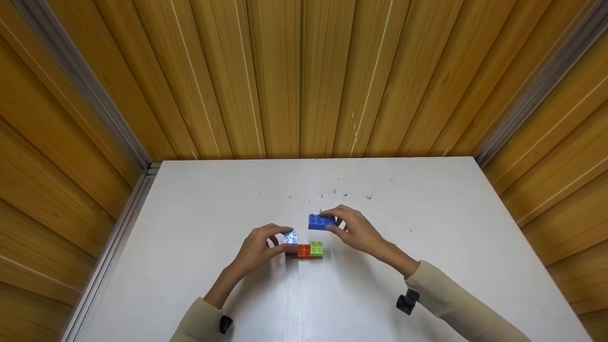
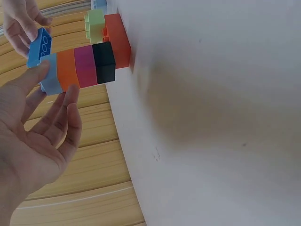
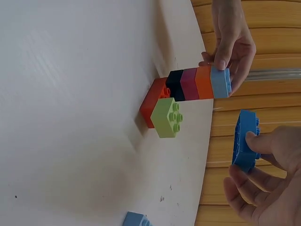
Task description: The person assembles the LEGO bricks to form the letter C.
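A red base brick [image 1: 304, 250] lies on the white table, with a lime green brick [image 3: 164, 117] on one end. From its other end rises a column of a black brick [image 2: 104, 61], a magenta brick [image 2: 85, 66], an orange brick [image 3: 204, 82] and a light blue brick [image 1: 290, 237] on top. My left hand [image 1: 256, 248] pinches that light blue top brick between thumb and fingers. Held by my right hand [image 1: 357, 229] is a long blue brick [image 1: 319, 222], raised beside the column and apart from it. Its hollow underside shows in the left wrist view.
Another light blue brick [image 3: 135, 219] stands on the table, partly cut off in the right wrist view. Scuff marks dot the table [image 1: 213, 199] toward the back. Wood-patterned walls [image 1: 285, 85] close in the back and both sides.
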Demonstrator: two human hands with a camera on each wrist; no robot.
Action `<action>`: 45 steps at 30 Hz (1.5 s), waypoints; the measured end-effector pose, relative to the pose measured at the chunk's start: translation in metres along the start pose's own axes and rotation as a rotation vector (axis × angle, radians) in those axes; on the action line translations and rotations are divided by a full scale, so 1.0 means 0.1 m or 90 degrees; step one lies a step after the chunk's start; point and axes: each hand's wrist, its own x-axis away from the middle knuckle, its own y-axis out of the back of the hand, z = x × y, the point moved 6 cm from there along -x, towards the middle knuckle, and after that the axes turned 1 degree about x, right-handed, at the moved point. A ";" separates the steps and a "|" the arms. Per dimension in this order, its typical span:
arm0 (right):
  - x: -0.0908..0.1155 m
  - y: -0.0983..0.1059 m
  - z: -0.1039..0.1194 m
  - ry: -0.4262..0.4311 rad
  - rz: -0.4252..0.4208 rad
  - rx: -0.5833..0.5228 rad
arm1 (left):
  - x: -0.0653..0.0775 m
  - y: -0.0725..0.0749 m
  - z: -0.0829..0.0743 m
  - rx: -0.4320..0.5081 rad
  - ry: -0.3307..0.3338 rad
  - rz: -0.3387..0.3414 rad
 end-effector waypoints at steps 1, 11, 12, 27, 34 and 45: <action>0.01 -0.01 0.02 0.000 0.003 -0.001 | 0.00 -0.01 0.01 0.003 -0.001 0.001; 0.03 -0.16 0.09 0.008 0.016 -0.033 | 0.00 -0.04 0.02 0.029 0.006 0.009; 0.04 -0.18 0.10 0.011 0.018 -0.041 | 0.00 -0.04 0.02 0.035 0.006 0.008; 0.04 -0.32 0.18 0.090 0.015 -0.068 | 0.02 -0.07 0.05 0.114 -0.033 -0.004; 0.01 -0.35 0.18 0.078 0.037 -0.075 | 0.03 -0.07 0.07 0.117 -0.022 -0.008; -0.02 -0.34 0.23 0.081 0.057 -0.049 | 0.02 -0.09 0.07 0.128 -0.033 -0.011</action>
